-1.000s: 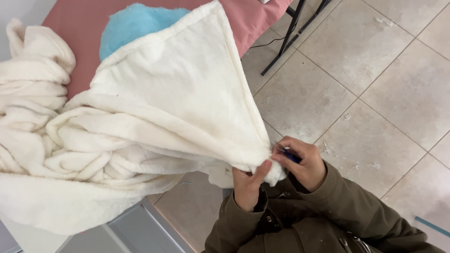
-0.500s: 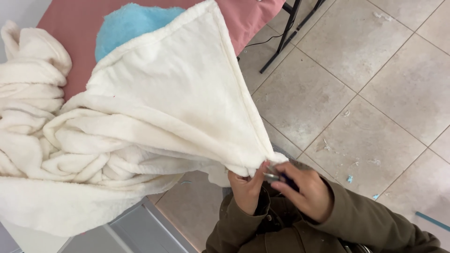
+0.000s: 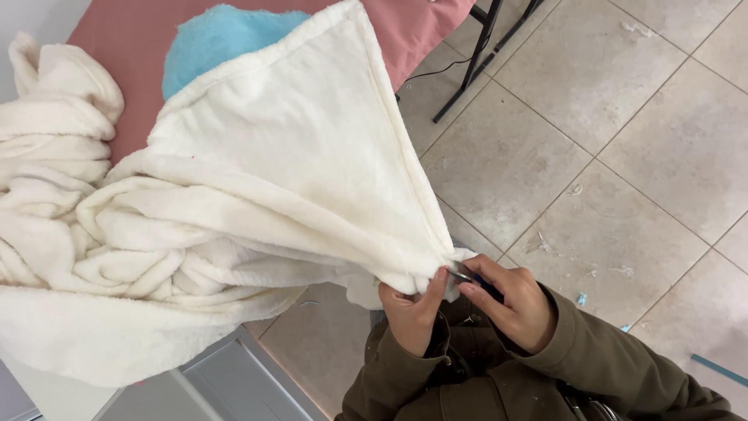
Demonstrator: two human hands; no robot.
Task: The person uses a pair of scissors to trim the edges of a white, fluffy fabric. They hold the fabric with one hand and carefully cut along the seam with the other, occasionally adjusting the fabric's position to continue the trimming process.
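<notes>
Blanket (image 3: 265, 195), cream and fleecy, heaped over pink table (image 3: 132, 47) at upper left, with one corner drawn out taut toward lower centre above tiled floor (image 3: 623, 156). Bunched in thick rolls on left side, smoother and flatter across stretched triangular panel, hemmed edge running down to the pulled corner. Pinched at that corner by left hand (image 3: 411, 310), thumb and fingertips closed tight on the hem. Just beside it, touching the same corner, right hand (image 3: 514, 304), fingers curled narrowly around small dark tool (image 3: 477, 282), metal tip against the fabric edge; possibly thread snips, though mostly hidden by fingers and hard to make out. Both wrists in olive-brown jacket sleeves (image 3: 608, 359), close together near bottom of view.

Blue fluffy fabric (image 3: 226, 39) lying on pink surface behind the blanket, partly covered by its upper edge. Black metal stand legs (image 3: 483, 54) standing on floor at upper right of table, thin dark cable trailing beside them. Grey panel (image 3: 226, 382) below the hanging blanket at lower left. Small scraps of pale and blue fluff scattered across beige tiles near right hand, and pale blue strip (image 3: 721, 370) at far right edge.
</notes>
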